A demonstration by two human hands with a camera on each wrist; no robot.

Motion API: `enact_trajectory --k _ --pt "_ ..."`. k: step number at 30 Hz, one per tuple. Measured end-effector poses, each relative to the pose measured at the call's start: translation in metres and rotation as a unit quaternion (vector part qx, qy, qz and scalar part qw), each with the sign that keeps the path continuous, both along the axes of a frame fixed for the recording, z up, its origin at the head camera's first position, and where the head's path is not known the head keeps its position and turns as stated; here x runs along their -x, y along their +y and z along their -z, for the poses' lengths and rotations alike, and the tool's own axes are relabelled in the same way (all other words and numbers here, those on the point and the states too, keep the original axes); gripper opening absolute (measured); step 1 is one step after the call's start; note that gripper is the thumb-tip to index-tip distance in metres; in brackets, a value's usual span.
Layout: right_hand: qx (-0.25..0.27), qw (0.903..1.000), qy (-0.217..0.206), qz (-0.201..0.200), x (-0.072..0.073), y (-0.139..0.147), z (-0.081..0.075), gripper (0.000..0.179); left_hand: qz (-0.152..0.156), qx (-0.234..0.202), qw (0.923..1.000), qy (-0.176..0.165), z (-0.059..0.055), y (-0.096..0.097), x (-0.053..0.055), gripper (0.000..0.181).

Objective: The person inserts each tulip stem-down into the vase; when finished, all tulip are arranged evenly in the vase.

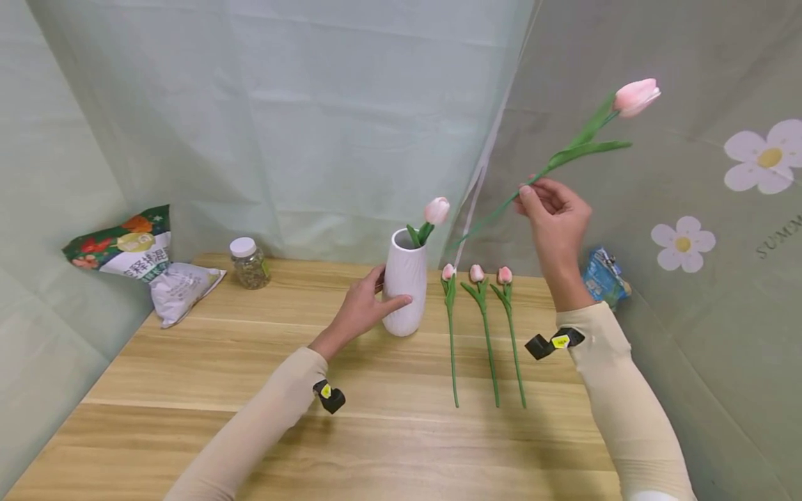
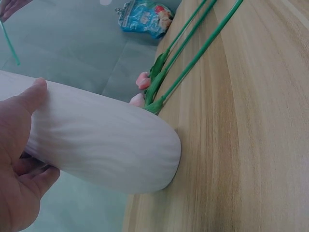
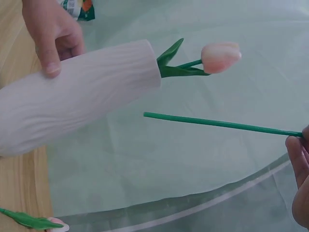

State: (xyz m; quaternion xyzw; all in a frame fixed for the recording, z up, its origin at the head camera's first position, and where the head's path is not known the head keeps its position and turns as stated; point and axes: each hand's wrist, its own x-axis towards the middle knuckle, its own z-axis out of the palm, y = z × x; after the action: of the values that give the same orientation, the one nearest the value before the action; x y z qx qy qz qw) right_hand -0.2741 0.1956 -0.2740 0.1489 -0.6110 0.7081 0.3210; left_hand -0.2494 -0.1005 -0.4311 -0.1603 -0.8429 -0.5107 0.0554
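A white ribbed vase [image 1: 404,292] stands on the table, one pink tulip [image 1: 436,211] leaning out of its mouth. My left hand [image 1: 366,303] grips the vase around its middle, thumb in front and fingers behind, as the left wrist view also shows of the vase [image 2: 106,140]. Up to the right, my right hand [image 1: 554,216] pinches the green stem of another pink tulip [image 1: 635,97] between thumb and fingers. In the right wrist view the bare end of that stem [image 3: 193,119] is beside the vase's mouth, apart from it.
Three pink tulips [image 1: 481,299] lie side by side on the wooden table [image 1: 263,390], right of the vase. A lidded jar [image 1: 250,264] and a floral-printed bag [image 1: 138,257] sit at the left. A blue packet [image 1: 604,275] is at the right edge, and curtains hang behind.
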Motion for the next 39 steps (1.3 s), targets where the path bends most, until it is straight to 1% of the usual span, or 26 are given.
enact_trajectory --k 3,12,22,28,31,35,39 --pt "0.009 0.9999 0.007 0.002 0.002 -0.004 -0.005 0.016 -0.001 0.001 1.0000 0.001 0.001 0.000 0.000 0.082" --pt "0.049 0.9983 0.028 -0.016 0.009 -0.015 -0.015 0.015 -0.002 0.001 1.0000 0.008 0.002 0.000 0.001 0.082" --pt "0.065 0.9972 0.024 -0.028 0.012 -0.027 -0.017 0.013 0.002 0.002 0.9999 0.011 0.003 -0.001 0.001 0.082" --pt "0.057 0.9976 0.015 -0.036 0.014 -0.034 -0.011 0.013 0.001 0.006 0.9999 0.015 0.003 -0.001 0.002 0.082" --pt "0.040 0.9984 0.010 -0.039 0.015 -0.038 -0.005 0.013 0.000 0.005 0.9999 0.015 0.003 -0.001 0.002 0.082" --pt "0.000 0.9993 0.005 -0.037 0.015 -0.045 0.005 0.016 0.000 0.005 0.9999 0.015 0.002 -0.001 0.001 0.082" --pt "-0.024 0.9984 -0.009 -0.050 0.015 -0.052 0.017 0.020 0.001 0.005 0.9999 0.014 0.002 -0.001 0.001 0.082"
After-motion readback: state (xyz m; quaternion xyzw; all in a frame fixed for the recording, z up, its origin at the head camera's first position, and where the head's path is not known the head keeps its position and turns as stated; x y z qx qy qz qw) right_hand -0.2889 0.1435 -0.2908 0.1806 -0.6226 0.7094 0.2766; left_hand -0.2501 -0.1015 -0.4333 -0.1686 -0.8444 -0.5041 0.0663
